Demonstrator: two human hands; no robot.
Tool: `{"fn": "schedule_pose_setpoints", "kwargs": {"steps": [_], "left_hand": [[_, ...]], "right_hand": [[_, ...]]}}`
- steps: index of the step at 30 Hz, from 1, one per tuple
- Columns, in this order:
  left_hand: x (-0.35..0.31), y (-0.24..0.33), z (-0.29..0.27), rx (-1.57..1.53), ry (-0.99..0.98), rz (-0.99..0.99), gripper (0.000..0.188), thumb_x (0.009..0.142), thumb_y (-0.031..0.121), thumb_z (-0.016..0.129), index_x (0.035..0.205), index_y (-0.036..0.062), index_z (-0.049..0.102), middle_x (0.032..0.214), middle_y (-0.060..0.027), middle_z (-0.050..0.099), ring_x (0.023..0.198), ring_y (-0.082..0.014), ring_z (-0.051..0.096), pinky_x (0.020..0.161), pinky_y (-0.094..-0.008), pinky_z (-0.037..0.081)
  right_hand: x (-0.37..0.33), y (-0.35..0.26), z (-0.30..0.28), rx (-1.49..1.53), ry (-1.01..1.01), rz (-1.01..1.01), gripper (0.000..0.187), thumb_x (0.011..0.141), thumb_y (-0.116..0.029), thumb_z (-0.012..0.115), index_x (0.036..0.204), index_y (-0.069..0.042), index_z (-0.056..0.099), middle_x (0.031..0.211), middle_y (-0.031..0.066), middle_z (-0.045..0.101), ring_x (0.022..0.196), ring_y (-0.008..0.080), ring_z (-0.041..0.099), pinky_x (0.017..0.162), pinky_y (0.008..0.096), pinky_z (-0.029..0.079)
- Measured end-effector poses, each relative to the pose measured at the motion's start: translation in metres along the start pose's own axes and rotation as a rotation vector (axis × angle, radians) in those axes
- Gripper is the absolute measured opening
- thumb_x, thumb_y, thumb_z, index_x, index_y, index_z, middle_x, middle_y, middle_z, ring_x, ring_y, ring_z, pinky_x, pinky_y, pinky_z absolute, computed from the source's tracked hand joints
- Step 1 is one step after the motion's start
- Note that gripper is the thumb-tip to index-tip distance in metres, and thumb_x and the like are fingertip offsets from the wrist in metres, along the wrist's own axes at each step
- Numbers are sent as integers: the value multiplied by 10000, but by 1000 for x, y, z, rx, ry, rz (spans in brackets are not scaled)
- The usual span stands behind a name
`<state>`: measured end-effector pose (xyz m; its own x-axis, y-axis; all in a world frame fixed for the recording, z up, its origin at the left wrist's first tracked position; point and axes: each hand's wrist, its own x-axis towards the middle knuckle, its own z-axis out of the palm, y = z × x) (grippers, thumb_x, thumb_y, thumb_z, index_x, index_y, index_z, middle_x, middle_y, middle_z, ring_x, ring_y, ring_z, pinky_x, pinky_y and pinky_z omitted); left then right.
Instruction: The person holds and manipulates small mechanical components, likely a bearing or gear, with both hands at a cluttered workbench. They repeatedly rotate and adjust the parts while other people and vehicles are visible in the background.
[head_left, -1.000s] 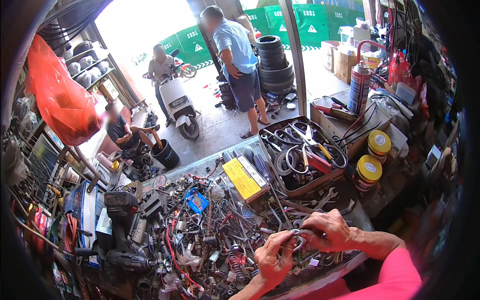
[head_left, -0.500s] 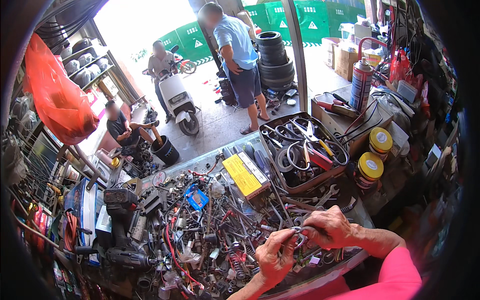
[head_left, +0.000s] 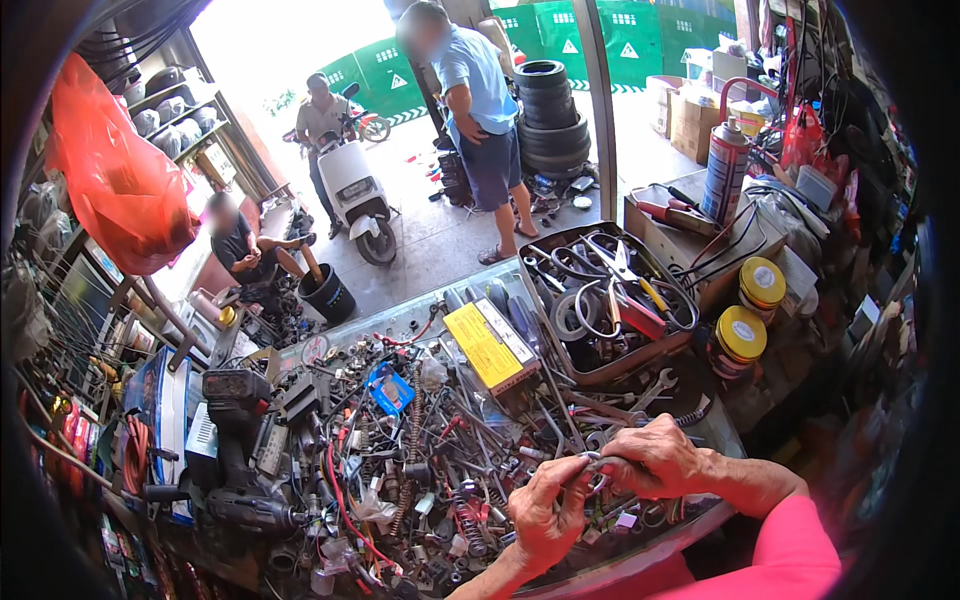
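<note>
Both my hands meet over the front right of a bench covered in small parts. A small metal ring [head_left: 598,484], grey and partly hidden by fingers, is pinched between them. My left hand [head_left: 548,512] grips its left side with thumb and forefinger. From the right, my right hand [head_left: 655,457] closes on the ring's upper right side. Below and around the hands lie loose metal bits, among them a small whitish block [head_left: 626,521]. An open-ended wrench [head_left: 657,388] lies beyond my right hand.
A tool case [head_left: 590,375] with scissors and cables stands behind the hands, beside a yellow box [head_left: 488,345]. Two yellow-lidded tins [head_left: 741,333] are at right. A cordless impact driver [head_left: 250,508] lies left. Beyond are a standing person [head_left: 470,100], a seated person [head_left: 240,250] and a scooter [head_left: 357,195].
My hands keep their grip on the ring, with barely any shift. The view has tilted very slightly. The person by the scooter has raised their head a little.
</note>
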<state>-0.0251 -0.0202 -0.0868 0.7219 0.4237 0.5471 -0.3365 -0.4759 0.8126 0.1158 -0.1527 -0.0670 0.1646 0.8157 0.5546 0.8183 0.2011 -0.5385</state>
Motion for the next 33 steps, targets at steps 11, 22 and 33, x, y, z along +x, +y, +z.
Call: {"fn": "schedule_pose_setpoints", "kwargs": {"steps": [11,22,33], "left_hand": [[-4,-4,0,-30,28,-61,200,845,-1,657,1041,10,624,863,-128,662,651,-168,645,559,-262,498],[-1,3,0,-55,31,-81,198,852,0,648,1049,17,632,851,-115,665,666,-168,654,567,-255,509],[5,9,2,-31,91,-39,409,848,79,678,1225,23,529,1158,-154,558,817,-172,618,565,-243,500]], "right_hand": [[3,-9,4,15,79,62,275,795,-146,714,1008,-18,596,757,103,616,497,248,576,429,323,450],[7,-15,1,39,56,63,261,785,-111,715,1000,-26,595,737,85,602,503,246,579,425,320,444],[4,-10,3,-47,90,48,237,788,-115,714,974,-31,592,749,88,611,550,262,603,443,339,461]]}}
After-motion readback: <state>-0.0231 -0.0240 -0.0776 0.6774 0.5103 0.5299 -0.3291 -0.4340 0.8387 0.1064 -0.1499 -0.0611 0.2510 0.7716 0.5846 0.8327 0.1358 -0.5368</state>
